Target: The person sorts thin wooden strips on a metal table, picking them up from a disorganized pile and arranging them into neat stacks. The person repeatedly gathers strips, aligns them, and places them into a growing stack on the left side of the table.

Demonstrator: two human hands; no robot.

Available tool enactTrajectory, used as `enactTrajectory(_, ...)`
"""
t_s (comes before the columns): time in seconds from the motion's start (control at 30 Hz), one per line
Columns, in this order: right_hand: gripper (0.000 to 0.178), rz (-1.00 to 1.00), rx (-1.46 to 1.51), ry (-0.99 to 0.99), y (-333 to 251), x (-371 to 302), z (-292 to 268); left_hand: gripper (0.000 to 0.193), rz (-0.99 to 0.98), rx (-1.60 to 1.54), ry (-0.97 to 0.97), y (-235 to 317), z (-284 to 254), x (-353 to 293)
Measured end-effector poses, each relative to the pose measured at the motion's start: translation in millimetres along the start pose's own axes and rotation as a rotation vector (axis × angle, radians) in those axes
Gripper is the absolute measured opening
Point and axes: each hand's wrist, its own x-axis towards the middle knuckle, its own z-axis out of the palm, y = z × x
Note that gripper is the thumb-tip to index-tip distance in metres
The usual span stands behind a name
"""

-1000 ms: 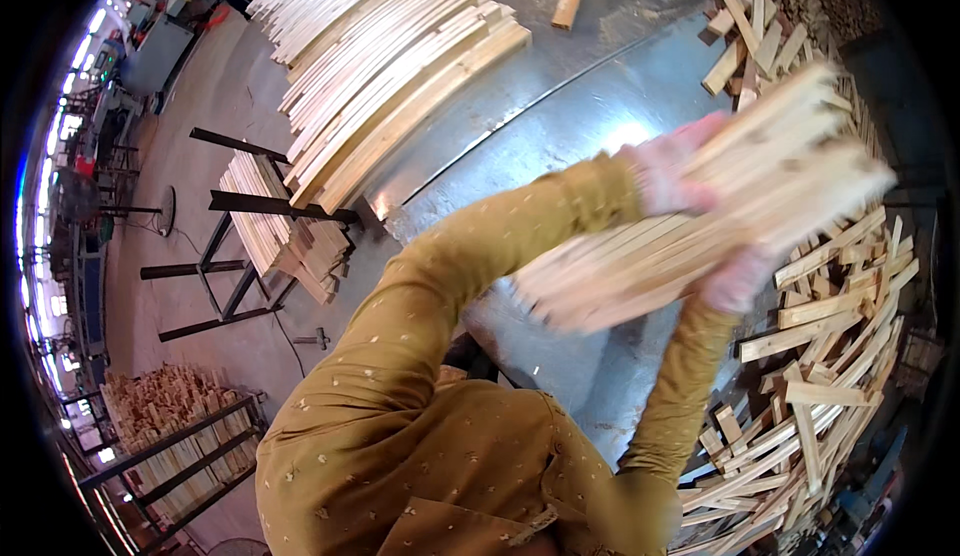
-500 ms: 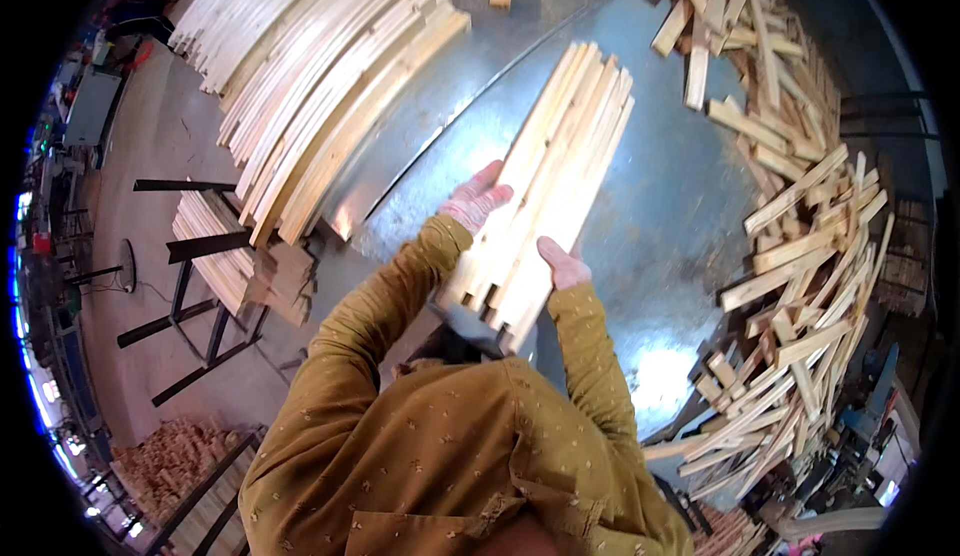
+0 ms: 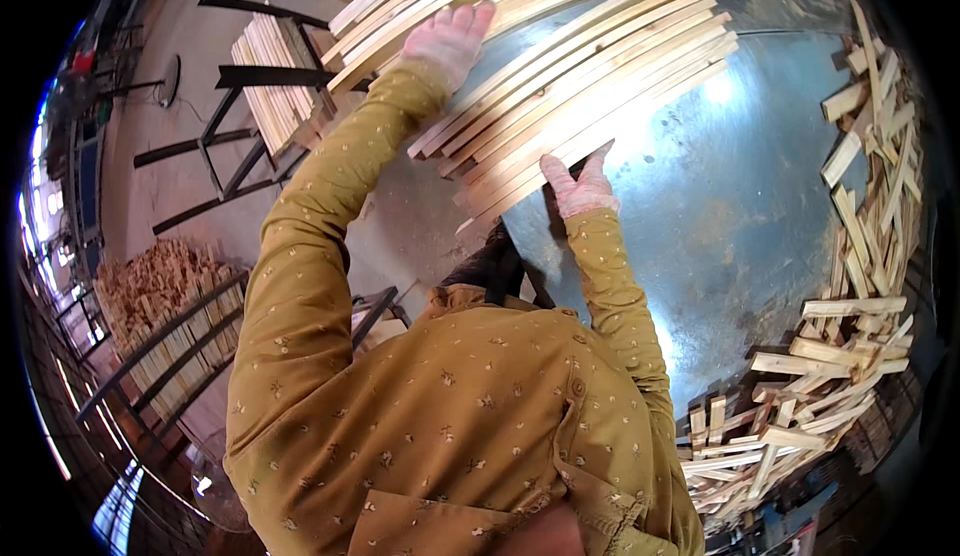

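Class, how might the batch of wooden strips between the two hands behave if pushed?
The strips would probably slide readily: the metal tabletop looks smooth and shiny. They might separate, since no band shows around them. Each seems likely stiff, being solid-looking wood.

Passage lies over the tabletop [image 3: 740,216], between slats [image 3: 590,81] (leftward) and heaped wood [image 3: 845,307].

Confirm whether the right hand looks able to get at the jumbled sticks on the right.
Probably yes: only the tabletop appears to lie between the right hand and the jumbled sticks, though it's at the edge of the row of boards now.
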Motion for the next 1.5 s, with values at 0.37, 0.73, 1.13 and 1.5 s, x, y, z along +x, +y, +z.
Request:
enactTrajectory(0.37, 0.127, 0.026, -0.147, -0.112, -81, 17, 5, 0.061, -0.095, -0.025, 0.048, -23, -84, 10)
enactTrajectory(0.73, 0.109, -0.025, 0.0, -0.142, -69, 16, -5, 0.066, -0.01, -0.05, 0.097, -51, -57, 10)
enactTrajectory(1.13, 0.078, -0.315, -0.129, -0.225, -17, 0, -68, 0.082, -0.042, 0.296, 0.426, -41, 76, 47)
enactTrajectory(1.5, 0.099, 0.973, -0.017, 1.315, 382, -122, -316, 0.07, 0.533, -0.945, 0.276, 315, 18, -95)
